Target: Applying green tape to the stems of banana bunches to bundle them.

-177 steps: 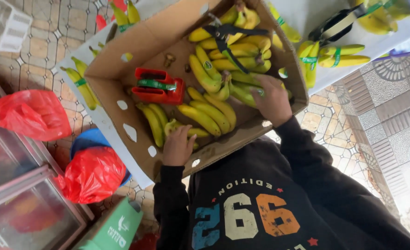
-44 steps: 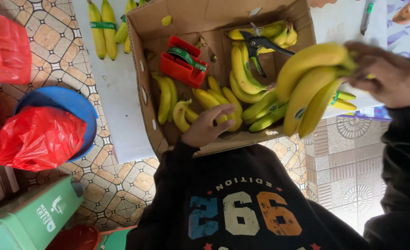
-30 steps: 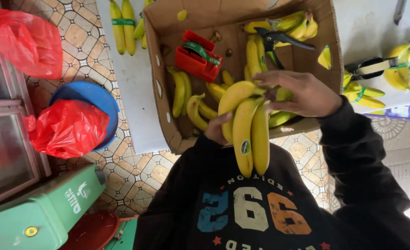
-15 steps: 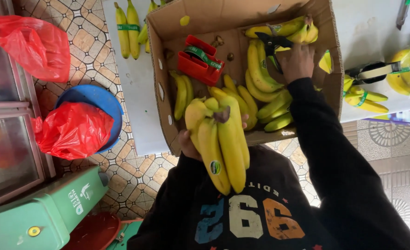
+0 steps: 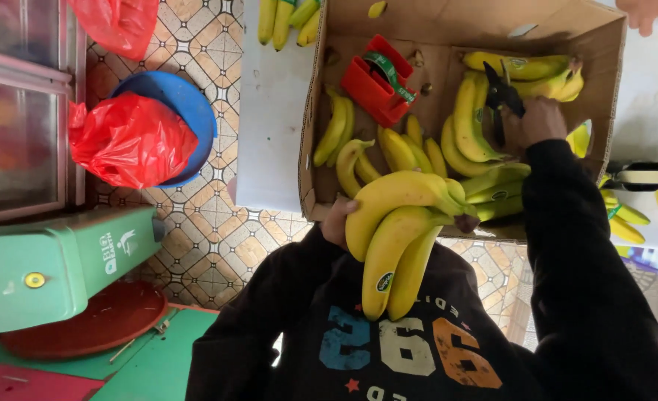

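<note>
My left hand (image 5: 336,221) grips a bunch of three large yellow bananas (image 5: 396,238) by its near side and holds it in front of my chest, just below the near wall of the cardboard box (image 5: 308,171). Inside the box, my right hand (image 5: 540,122) is closed around the handle of black shears (image 5: 501,95), which lie on loose yellow and greenish bananas (image 5: 470,122). A red tape dispenser (image 5: 377,78) with green tape sits at the box's middle.
The box stands on a white table (image 5: 273,126) with more bananas (image 5: 284,18) at its far edge and others (image 5: 626,223) at right. Another person's hand (image 5: 644,11) shows at top right. A blue tub (image 5: 184,104) with a red bag (image 5: 128,141) and a green machine (image 5: 61,260) stand at left.
My right hand brought the bunch from the right to my chest and passed it to my left hand. It then reached back into the box and closed on the shears.
</note>
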